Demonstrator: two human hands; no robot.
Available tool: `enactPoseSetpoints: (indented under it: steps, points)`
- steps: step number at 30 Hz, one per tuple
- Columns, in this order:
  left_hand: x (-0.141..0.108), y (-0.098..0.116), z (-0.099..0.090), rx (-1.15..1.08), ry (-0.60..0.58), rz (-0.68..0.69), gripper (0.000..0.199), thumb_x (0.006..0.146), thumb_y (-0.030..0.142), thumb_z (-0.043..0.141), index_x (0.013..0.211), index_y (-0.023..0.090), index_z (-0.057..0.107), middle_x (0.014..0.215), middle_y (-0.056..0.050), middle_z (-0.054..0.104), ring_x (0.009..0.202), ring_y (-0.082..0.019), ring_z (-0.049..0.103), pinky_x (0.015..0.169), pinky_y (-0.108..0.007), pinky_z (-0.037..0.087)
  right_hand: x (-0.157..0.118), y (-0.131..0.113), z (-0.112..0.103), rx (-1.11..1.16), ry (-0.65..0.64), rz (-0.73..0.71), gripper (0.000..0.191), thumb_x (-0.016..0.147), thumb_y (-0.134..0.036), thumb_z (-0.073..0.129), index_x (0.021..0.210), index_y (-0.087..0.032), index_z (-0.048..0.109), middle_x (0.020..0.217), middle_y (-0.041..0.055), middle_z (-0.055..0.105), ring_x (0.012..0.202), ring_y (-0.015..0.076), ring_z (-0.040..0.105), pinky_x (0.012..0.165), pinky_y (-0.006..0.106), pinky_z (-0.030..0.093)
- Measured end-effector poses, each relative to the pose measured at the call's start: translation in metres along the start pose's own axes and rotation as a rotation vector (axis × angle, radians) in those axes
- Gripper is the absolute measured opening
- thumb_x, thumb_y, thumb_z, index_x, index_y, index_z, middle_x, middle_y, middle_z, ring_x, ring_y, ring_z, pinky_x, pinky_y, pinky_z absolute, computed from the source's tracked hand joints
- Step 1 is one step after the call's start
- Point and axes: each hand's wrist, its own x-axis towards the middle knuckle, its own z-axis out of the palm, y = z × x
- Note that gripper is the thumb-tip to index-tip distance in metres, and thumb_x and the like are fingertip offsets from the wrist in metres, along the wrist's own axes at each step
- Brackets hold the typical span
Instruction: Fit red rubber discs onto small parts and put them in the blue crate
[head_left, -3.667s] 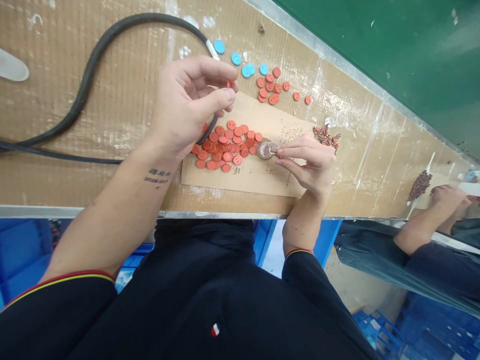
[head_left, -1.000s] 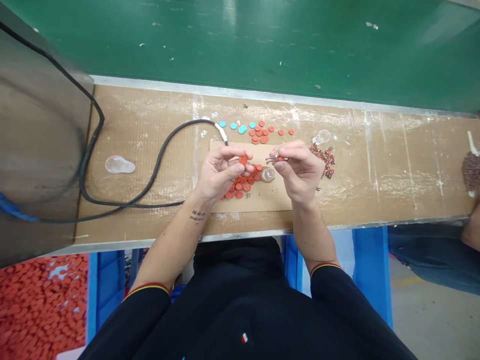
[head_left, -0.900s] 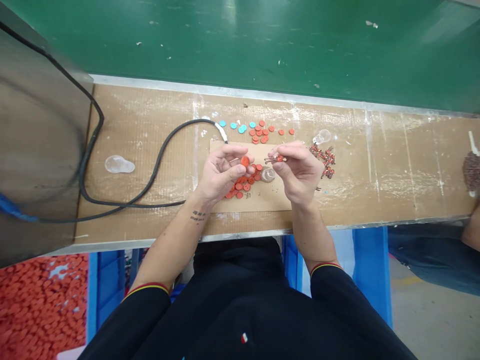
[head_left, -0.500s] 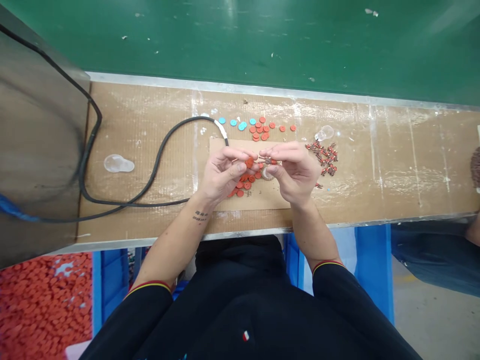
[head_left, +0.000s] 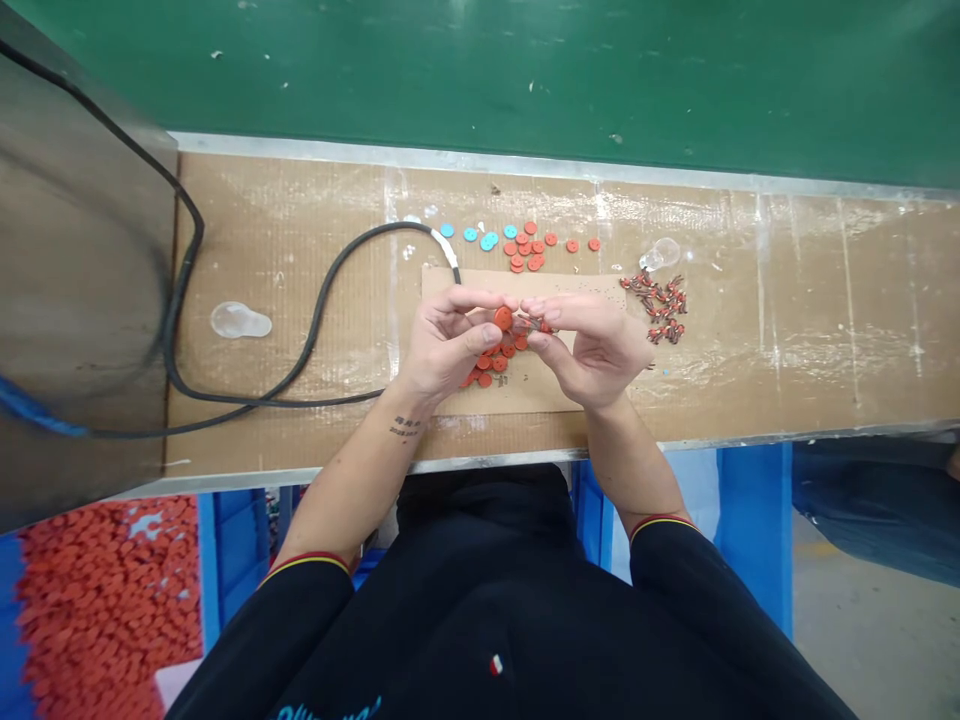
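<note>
Between thumb and fingers, my left hand (head_left: pixel 450 345) pinches a round red disc (head_left: pixel 503 318). Facing it, my right hand (head_left: pixel 592 345) grips a small red part with thin wire leads (head_left: pixel 538 324), which point at the disc; whether they touch it is too small to tell. Fingertips of both hands almost meet. Below them, several red discs (head_left: pixel 484 363) lie on a cardboard sheet (head_left: pixel 547 398). More red discs (head_left: pixel 538 247) and several blue discs (head_left: pixel 470 235) are beyond the sheet. A pile of small red wired parts (head_left: pixel 664 305) lies to the right.
A black cable (head_left: pixel 322 305) loops over the left of the cardboard-covered bench (head_left: pixel 825 320). Clear plastic scoops (head_left: pixel 240 320) lie left and back right. A bin of red discs (head_left: pixel 112 600) stands below left, blue crates (head_left: pixel 754 540) below right. Another person's dark clothing (head_left: pixel 870 500) shows at right.
My hands have come slightly closer together, bringing the wire leads nearer the red disc. The whole view has shifted a little.
</note>
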Motion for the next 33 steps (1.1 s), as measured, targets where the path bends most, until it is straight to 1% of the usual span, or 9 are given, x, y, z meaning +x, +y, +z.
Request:
enactPoseSetpoints:
  steps: [4, 8, 11, 14, 18, 22, 26, 30, 33]
  points:
    - [0.0006, -0.0014, -0.0014, 0.009, 0.002, 0.021, 0.035, 0.065, 0.042, 0.103, 0.083, 0.025, 0.079, 0.089, 0.000, 0.079, 0.078, -0.015, 0.077, 0.071, -0.026, 0.067, 0.0011, -0.0008, 0.0010, -0.012, 0.003, -0.033, 0.026, 0.091, -0.024, 0.081, 0.115, -0.032, 0.075, 0.092, -0.0042, 0.083, 0.084, 0.0165, 0.083, 0.072, 0.031, 0.072]
    - [0.0009, -0.0035, -0.0043, 0.042, 0.001, 0.023, 0.037, 0.063, 0.043, 0.104, 0.083, 0.025, 0.078, 0.097, -0.002, 0.079, 0.086, -0.017, 0.078, 0.080, -0.030, 0.068, -0.0003, -0.0008, 0.0004, -0.075, -0.011, -0.031, 0.019, 0.091, -0.027, 0.081, 0.108, -0.032, 0.076, 0.093, -0.0040, 0.083, 0.081, 0.0160, 0.082, 0.071, 0.032, 0.071]
    - [0.0012, -0.0043, -0.0050, 0.030, -0.019, 0.068, 0.032, 0.066, 0.040, 0.103, 0.085, 0.026, 0.081, 0.094, -0.002, 0.079, 0.084, -0.016, 0.078, 0.077, -0.027, 0.068, -0.0013, -0.0008, -0.0001, -0.101, -0.018, -0.032, 0.017, 0.091, -0.027, 0.081, 0.106, -0.031, 0.077, 0.094, -0.0033, 0.083, 0.082, 0.0161, 0.081, 0.072, 0.032, 0.071]
    - [0.0019, -0.0048, -0.0053, 0.007, -0.063, 0.116, 0.024, 0.071, 0.033, 0.101, 0.088, 0.029, 0.085, 0.092, 0.000, 0.080, 0.083, -0.013, 0.078, 0.076, -0.023, 0.068, -0.0003, -0.0017, -0.0004, -0.078, -0.028, -0.043, 0.021, 0.091, -0.023, 0.081, 0.110, -0.032, 0.076, 0.095, -0.0041, 0.083, 0.083, 0.0150, 0.082, 0.074, 0.031, 0.071]
    - [0.0034, -0.0060, -0.0067, 0.016, -0.107, 0.164, 0.023, 0.073, 0.030, 0.100, 0.092, 0.032, 0.086, 0.094, 0.001, 0.082, 0.084, -0.012, 0.079, 0.078, -0.020, 0.068, 0.0032, -0.0038, -0.0007, -0.065, -0.053, -0.058, 0.026, 0.091, -0.018, 0.080, 0.114, -0.030, 0.074, 0.096, -0.0048, 0.083, 0.087, 0.0134, 0.083, 0.077, 0.027, 0.070]
    - [0.0041, -0.0065, -0.0080, 0.052, -0.087, 0.155, 0.025, 0.070, 0.034, 0.101, 0.090, 0.032, 0.086, 0.094, 0.001, 0.081, 0.085, -0.013, 0.080, 0.079, -0.022, 0.068, 0.0052, -0.0049, -0.0004, -0.114, -0.054, -0.079, 0.018, 0.093, -0.020, 0.078, 0.109, -0.027, 0.074, 0.092, -0.0040, 0.083, 0.084, 0.0138, 0.083, 0.074, 0.027, 0.070]
    - [0.0039, -0.0057, -0.0083, 0.066, -0.091, 0.148, 0.025, 0.071, 0.033, 0.101, 0.091, 0.032, 0.086, 0.094, 0.001, 0.082, 0.085, -0.014, 0.080, 0.080, -0.023, 0.069, 0.0046, -0.0036, -0.0018, -0.111, -0.068, -0.071, 0.019, 0.092, -0.019, 0.079, 0.109, -0.027, 0.075, 0.092, -0.0038, 0.084, 0.084, 0.0143, 0.083, 0.075, 0.027, 0.070]
    - [0.0034, -0.0053, -0.0089, 0.073, -0.097, 0.126, 0.027, 0.072, 0.033, 0.100, 0.094, 0.030, 0.085, 0.094, 0.001, 0.083, 0.084, -0.015, 0.081, 0.077, -0.024, 0.070, 0.0044, -0.0025, -0.0037, -0.090, -0.105, -0.034, 0.020, 0.092, -0.021, 0.080, 0.109, -0.029, 0.075, 0.094, -0.0043, 0.084, 0.085, 0.0150, 0.083, 0.076, 0.028, 0.070]
    - [0.0031, -0.0057, -0.0091, 0.055, -0.085, 0.113, 0.027, 0.071, 0.032, 0.101, 0.092, 0.028, 0.083, 0.092, 0.001, 0.084, 0.082, -0.014, 0.081, 0.076, -0.022, 0.070, 0.0056, -0.0033, -0.0033, -0.070, -0.088, -0.049, 0.020, 0.091, -0.020, 0.081, 0.109, -0.028, 0.075, 0.093, -0.0036, 0.084, 0.084, 0.0148, 0.083, 0.074, 0.027, 0.071]
